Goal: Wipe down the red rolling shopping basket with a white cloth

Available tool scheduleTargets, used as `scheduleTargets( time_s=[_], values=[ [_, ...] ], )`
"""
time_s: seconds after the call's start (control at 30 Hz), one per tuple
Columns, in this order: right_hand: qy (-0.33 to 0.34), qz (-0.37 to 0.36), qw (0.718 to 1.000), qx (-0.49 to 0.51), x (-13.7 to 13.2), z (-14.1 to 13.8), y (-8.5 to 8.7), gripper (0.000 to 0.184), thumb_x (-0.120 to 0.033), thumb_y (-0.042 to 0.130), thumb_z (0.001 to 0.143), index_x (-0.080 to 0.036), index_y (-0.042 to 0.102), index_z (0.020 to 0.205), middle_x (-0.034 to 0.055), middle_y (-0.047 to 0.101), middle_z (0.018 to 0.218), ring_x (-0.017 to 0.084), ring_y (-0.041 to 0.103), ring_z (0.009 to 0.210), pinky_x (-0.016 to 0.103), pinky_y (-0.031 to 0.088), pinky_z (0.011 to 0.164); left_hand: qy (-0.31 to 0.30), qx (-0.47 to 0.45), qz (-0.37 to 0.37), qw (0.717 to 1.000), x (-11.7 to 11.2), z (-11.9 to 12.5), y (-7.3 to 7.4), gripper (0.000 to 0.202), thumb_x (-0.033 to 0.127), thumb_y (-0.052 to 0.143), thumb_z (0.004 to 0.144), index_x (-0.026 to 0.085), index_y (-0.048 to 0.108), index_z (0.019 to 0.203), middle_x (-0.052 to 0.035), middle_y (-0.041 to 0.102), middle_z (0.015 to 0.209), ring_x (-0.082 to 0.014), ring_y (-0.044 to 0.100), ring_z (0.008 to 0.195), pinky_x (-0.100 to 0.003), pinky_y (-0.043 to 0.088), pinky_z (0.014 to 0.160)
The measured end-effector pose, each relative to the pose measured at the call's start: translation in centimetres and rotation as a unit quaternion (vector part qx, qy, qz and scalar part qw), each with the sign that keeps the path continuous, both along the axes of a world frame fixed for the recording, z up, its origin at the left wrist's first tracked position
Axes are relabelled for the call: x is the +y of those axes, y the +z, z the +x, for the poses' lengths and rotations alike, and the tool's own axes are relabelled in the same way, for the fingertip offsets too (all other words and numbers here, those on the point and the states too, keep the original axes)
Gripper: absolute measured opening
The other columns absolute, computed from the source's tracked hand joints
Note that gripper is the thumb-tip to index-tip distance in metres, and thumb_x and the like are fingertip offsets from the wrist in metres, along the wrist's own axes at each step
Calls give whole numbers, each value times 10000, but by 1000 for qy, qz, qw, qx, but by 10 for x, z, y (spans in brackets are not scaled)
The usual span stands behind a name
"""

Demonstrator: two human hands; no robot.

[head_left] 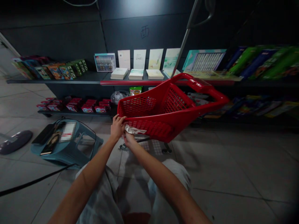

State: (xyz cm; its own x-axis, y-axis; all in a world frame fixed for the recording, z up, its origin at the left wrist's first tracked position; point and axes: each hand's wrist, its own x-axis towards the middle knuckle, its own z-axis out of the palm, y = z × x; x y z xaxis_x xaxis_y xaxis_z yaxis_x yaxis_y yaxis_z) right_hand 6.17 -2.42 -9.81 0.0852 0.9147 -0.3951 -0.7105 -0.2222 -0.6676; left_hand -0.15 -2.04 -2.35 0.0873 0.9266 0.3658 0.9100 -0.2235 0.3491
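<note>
A red plastic shopping basket (149,113) on a wheeled trolley frame is tilted up in front of me, its mesh walls facing me. My left hand (118,127) has its fingers curled over the basket's near rim. Just below, my right hand (129,140) pinches a crumpled white cloth (134,129) against the same rim. The cloth lies between the hands and partly covers the red plastic. Part of the trolley's underside is hidden behind the basket.
Dark shelves (58,78) hold books, cards and boxed goods behind the basket. A teal plastic stool (70,146) with a phone on it lies to the left, with a black cable (32,183) on the tiled floor. A metal pole (184,40) rises past the basket.
</note>
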Motion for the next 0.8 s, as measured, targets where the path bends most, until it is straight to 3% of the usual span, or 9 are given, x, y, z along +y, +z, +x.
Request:
scheduleTargets(
  time_s=[0.17,0.27,0.43,0.53,0.63,0.73,0.8],
  values=[
    [-26,-41,998,37,0,35,11,250,-143,696,722,-219,590,936,-23,745,906,133,698,823,257,595,714,-10,26,1,1000,0,5,3,375,422,455,1060,262,630,1350,-101,669,1345,-226,360,1512,-338,614,939],
    [-55,-39,997,26,1,72,19,234,-132,716,711,-203,624,914,-9,750,885,153,713,821,271,616,714,-11,30,3,999,5,6,6,389,412,345,1091,246,670,1225,-97,678,1332,-202,388,1493,-323,615,912],
    [-131,-28,991,-10,-1,149,27,225,-163,718,720,-195,630,925,-13,726,854,127,702,784,218,610,674,-7,35,10,999,11,5,5,368,400,339,1093,248,668,1158,-93,691,1306,-195,390,1491,-293,607,866],
    [-223,-13,973,-54,-3,201,25,290,-181,711,711,-211,597,976,-35,705,918,97,696,793,187,597,670,-4,30,9,1000,13,3,2,368,396,337,1093,240,660,1175,-100,688,1308,-199,381,1495,-295,604,873],
    [-338,-21,936,-92,-10,246,19,419,-206,715,700,-254,527,1070,-59,674,1010,86,698,815,194,600,675,-5,18,8,1000,15,1,0,377,394,336,1091,231,658,1204,-106,678,1326,-211,376,1502,-315,606,899],
    [-381,-22,917,-120,-17,270,12,541,-212,736,681,-292,454,1136,-56,647,1123,93,703,844,217,608,671,-5,-8,12,1000,16,-1,-2,397,397,335,1089,219,656,1239,-113,660,1361,-224,375,1509,-348,597,970],
    [-383,-7,916,-120,-19,270,7,602,-196,746,666,-307,428,1165,-40,626,1213,98,703,879,243,620,689,-8,-29,14,999,16,0,-3,402,392,334,1089,215,656,1252,-111,657,1371,-228,377,1509,-375,575,1039]
  ],
)
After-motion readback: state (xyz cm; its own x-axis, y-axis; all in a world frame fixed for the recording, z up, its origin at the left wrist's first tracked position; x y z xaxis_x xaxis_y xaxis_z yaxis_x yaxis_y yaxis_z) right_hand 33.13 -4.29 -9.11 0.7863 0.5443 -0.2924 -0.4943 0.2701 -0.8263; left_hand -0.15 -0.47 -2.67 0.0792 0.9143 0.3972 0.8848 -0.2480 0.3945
